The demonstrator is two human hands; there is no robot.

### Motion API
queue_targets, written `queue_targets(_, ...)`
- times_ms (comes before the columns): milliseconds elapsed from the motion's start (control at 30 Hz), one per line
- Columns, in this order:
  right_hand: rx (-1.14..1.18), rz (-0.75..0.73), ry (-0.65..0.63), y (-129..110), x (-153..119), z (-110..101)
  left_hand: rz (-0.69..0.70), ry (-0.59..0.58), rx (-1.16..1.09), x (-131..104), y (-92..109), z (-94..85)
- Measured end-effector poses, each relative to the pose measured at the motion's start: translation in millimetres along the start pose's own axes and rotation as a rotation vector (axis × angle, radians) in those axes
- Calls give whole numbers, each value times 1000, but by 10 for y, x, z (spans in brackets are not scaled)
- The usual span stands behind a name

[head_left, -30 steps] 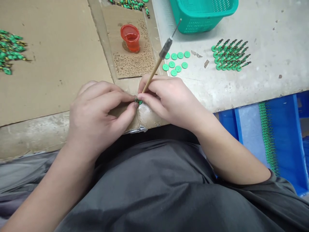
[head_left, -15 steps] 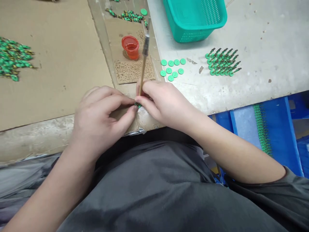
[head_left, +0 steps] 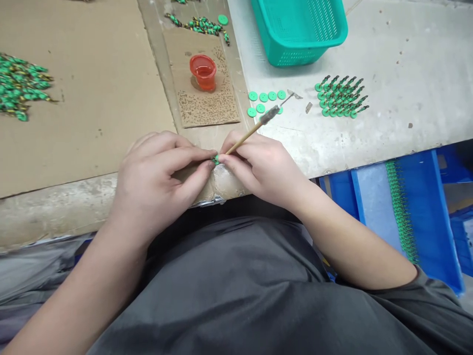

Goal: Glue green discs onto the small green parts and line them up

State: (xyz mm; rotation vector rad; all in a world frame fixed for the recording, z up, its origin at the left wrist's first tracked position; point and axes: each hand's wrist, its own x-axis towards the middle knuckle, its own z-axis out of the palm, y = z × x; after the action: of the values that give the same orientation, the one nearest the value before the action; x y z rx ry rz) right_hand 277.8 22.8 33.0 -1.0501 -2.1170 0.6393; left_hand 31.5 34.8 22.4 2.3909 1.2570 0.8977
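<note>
At the table edge, my left hand pinches a small green piece between thumb and forefinger; most of it is hidden by the fingertips. My right hand is closed round a thin wooden stick with a dark wrapped end and a fine needle-like tip. That tip points up and to the right, away from the piece. The right fingertips meet the green piece beside the left ones. Just beyond lie several loose green discs with holes, like buttons, a few partly behind the stick.
A red cup of liquid stands on speckled cardboard. Green-and-dark beaded pieces lie in a heap at left. Rows of discs with dark tails stand at right, near a teal basket. A blue tray sits below the edge.
The stick has swung from nearly upright to leaning right, its tip now over the discs. My right hand has shifted slightly right; my left still pinches the green piece.
</note>
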Motion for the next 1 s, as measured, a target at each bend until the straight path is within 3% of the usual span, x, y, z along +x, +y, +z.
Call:
queue_targets(467, -84, 33, -51, -74, 45, 18, -28, -51, -1, 12, 37, -40)
queue_targets(833, -7, 103, -15, -26, 51, 109, -38, -35, -22, 47, 26, -26)
queue_targets(900, 28, 163, 24, -24, 28, 81, -59, -51, -32, 62, 42, -41)
queue_targets(1000, 150, 224, 213, -40, -67, 5, -63, -75, -27, 68, 77, -77)
